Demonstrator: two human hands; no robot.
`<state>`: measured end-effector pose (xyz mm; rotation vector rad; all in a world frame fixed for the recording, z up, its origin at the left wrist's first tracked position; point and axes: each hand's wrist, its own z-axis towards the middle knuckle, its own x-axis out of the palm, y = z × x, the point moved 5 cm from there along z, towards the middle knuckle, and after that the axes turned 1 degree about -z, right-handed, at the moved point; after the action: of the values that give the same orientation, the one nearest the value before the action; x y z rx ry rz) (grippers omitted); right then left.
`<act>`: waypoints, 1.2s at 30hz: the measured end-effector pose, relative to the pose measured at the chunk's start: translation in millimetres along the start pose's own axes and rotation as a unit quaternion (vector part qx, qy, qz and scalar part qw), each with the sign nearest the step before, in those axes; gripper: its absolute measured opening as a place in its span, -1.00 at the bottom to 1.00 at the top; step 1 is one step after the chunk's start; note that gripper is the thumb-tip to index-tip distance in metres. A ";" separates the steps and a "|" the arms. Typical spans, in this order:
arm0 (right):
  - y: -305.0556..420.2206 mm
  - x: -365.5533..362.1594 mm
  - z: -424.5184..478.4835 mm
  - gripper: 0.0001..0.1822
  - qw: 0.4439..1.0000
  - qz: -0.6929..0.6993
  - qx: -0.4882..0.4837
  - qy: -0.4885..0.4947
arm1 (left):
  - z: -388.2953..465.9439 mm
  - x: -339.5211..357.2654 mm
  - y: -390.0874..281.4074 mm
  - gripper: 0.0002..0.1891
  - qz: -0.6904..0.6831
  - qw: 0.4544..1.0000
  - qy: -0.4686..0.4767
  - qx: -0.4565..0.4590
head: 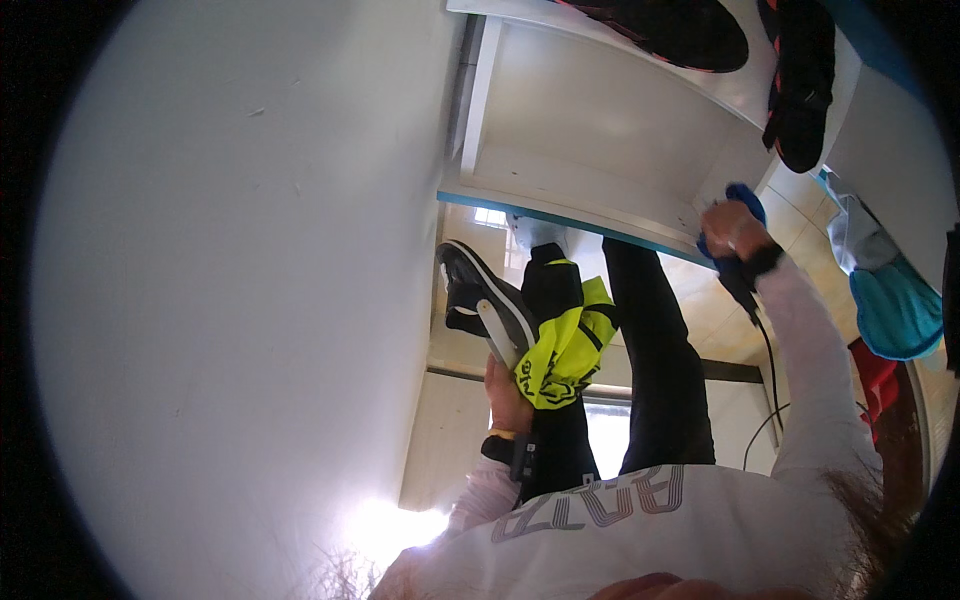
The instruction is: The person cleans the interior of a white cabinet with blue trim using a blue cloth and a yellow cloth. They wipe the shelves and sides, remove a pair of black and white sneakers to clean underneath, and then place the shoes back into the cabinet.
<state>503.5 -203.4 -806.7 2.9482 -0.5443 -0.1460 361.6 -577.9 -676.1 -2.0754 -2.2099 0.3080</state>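
Observation:
My left hand (508,394) is closed around a bundle at the lower middle. In it are a dark shoe with a white sole (517,304), a pale flat strip with a rounded end (496,330) and a bright yellow-green cloth item with black markings (566,349). The fingers are partly hidden behind these things. Farther right, my right hand (731,229) grips a dark blue cloth (744,196) by the near right corner of a white shelf compartment (600,82). Its fingers are blurred.
Black shoes with red trim (682,34) rest on the white board above the compartment. A blue edge strip (570,221) borders its near side. A white wall (225,262) rises at left. Grey and turquoise cloth (896,311) hangs at right, and a black cable (771,367) dangles below the right hand.

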 end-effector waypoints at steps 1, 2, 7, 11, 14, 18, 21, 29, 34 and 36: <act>-3.1 18.3 -17.7 -0.69 0.998 0.037 -0.009 0.041 | -0.7 -5.4 3.2 -0.68 0.007 1.000 0.007 0.007; -3.5 26.9 -47.5 -0.61 0.992 0.094 0.004 0.083 | 2.4 -13.7 3.0 -0.68 0.151 0.984 0.019 0.090; -41.2 133.4 -81.1 -0.68 0.990 0.128 0.061 0.014 | 8.0 -2.2 3.8 -0.60 0.031 0.999 0.035 -0.001; -19.1 28.3 -112.0 -0.68 0.980 0.181 0.018 -0.086 | 9.6 -7.9 2.8 -0.61 0.063 0.997 0.041 0.016; 3.8 -47.7 -114.1 -0.59 0.956 0.192 -0.031 -0.222 | 4.1 -5.4 2.5 -0.63 0.047 0.998 0.034 0.016; 37.6 -136.6 -60.2 -0.51 0.929 0.171 -0.012 -0.327 | 7.7 -14.8 5.9 -0.63 0.032 0.999 0.039 0.013; 60.9 -189.7 -5.3 -0.50 0.909 0.187 0.029 -0.370 | 7.8 -6.3 1.9 -0.62 0.059 0.997 0.034 0.024; 89.7 -231.7 101.9 -0.35 0.849 -0.028 0.024 -0.527 | 3.7 -8.3 6.1 -0.64 0.022 1.000 0.004 0.006; 51.4 -173.5 104.7 -0.33 0.856 0.081 0.094 -0.501 | 1.5 -12.4 6.2 -0.65 0.036 0.999 -0.011 0.007; 19.0 -129.8 102.2 -0.36 0.852 0.125 0.160 -0.483 | 1.6 -10.6 3.6 -0.65 0.073 0.997 -0.002 0.028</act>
<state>363.9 -186.3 -895.4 2.8455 -1.1328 -1.6953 365.5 -588.4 -677.6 -2.2127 -2.0303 0.3800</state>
